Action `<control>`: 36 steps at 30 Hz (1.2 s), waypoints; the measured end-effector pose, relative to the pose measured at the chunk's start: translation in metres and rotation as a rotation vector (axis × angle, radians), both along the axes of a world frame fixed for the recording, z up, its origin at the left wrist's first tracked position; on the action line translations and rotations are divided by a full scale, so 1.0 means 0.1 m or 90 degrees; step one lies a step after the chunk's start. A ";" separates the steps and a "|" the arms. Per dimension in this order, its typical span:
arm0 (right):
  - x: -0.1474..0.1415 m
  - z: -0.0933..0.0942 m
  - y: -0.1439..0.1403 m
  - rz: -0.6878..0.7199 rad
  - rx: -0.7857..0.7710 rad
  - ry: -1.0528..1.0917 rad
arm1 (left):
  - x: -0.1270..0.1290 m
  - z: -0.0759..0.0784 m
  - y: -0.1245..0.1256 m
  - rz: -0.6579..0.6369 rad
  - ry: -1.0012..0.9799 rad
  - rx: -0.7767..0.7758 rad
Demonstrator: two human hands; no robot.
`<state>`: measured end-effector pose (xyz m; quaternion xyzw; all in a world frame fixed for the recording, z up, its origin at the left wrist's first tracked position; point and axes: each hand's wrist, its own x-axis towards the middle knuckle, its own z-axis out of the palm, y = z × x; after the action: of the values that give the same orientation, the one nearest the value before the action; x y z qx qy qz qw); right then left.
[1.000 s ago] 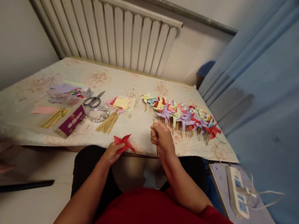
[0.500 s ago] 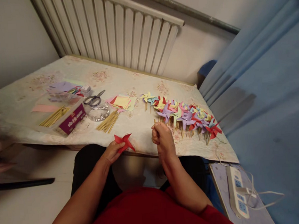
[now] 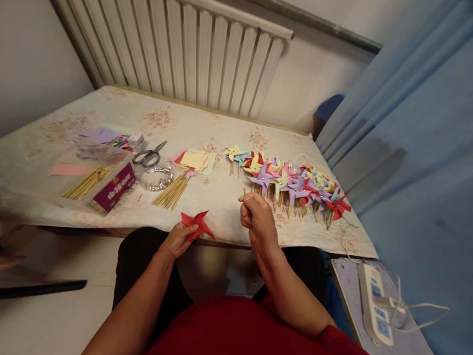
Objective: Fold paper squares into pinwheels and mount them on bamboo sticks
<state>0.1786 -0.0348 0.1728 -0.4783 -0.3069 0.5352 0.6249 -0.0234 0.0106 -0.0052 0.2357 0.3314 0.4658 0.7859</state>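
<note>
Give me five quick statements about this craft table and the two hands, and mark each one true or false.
1. The left hand holds a red folded paper pinwheel head. True.
2. The right hand is open and flat on the floral-covered table. False: it is closed around a thin wooden stick.
3. A row of finished multicoloured paper pinwheels lies right of the right hand. True.
4. The metal scissors lie among the finished pinwheels. False: they lie farther left, by the purple cardboard box.
5. The bundle of loose wooden sticks stands upright in a cup. False: it lies flat on the table.
</note>
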 end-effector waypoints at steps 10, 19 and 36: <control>0.01 -0.02 -0.01 -0.009 0.005 -0.030 | 0.00 0.00 0.00 0.011 -0.001 -0.007; 0.01 -0.04 -0.01 0.010 0.009 -0.016 | 0.01 0.04 -0.01 0.003 -0.003 -0.008; 0.02 -0.08 -0.01 0.013 0.000 -0.009 | 0.02 0.04 -0.01 0.006 0.008 -0.009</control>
<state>0.1808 -0.0359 0.1649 -0.4789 -0.3163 0.5380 0.6174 -0.0218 0.0095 -0.0012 0.2314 0.3407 0.4654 0.7835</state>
